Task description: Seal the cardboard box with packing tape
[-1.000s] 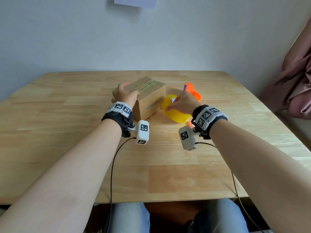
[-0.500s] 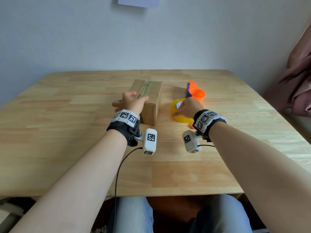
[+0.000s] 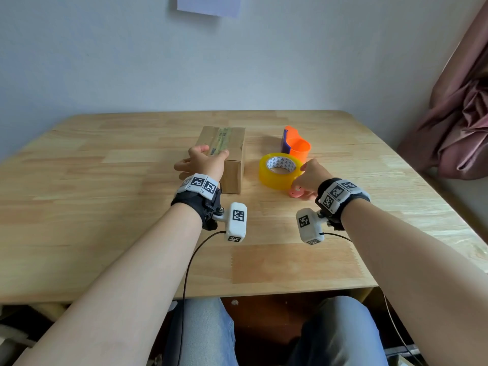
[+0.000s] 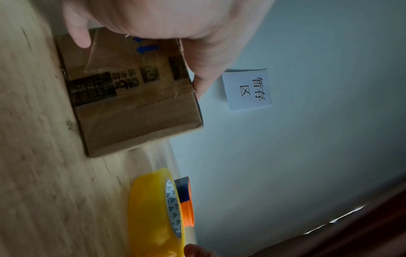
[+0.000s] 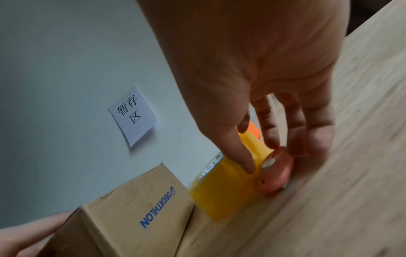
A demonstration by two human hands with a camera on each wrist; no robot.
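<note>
The brown cardboard box [image 3: 232,143] lies lengthwise away from me at mid-table, with an old strip of tape along its top. My left hand [image 3: 203,162] grips its near end, thumb [image 4: 81,34] on one face and fingers [image 4: 204,80] over the top edge of the box [image 4: 131,104]. The yellow packing tape roll [image 3: 274,173] lies flat just right of the box. My right hand [image 3: 307,175] pinches the roll's right edge, with the thumb [image 5: 241,156] on the wall of the roll [image 5: 222,191]. Its other fingers touch a small pink disc [image 5: 276,175] beside the roll.
An orange and purple tape dispenser [image 3: 297,146] stands behind the roll. The wooden table [image 3: 105,220] reaches the wall, where a white paper note [image 5: 133,115] hangs. A pink curtain [image 3: 459,122] hangs at the right.
My left hand has turned the box from an angle to point straight away from me. The roll went from tilted in my right hand to flat on the table, and that hand slid to its right edge.
</note>
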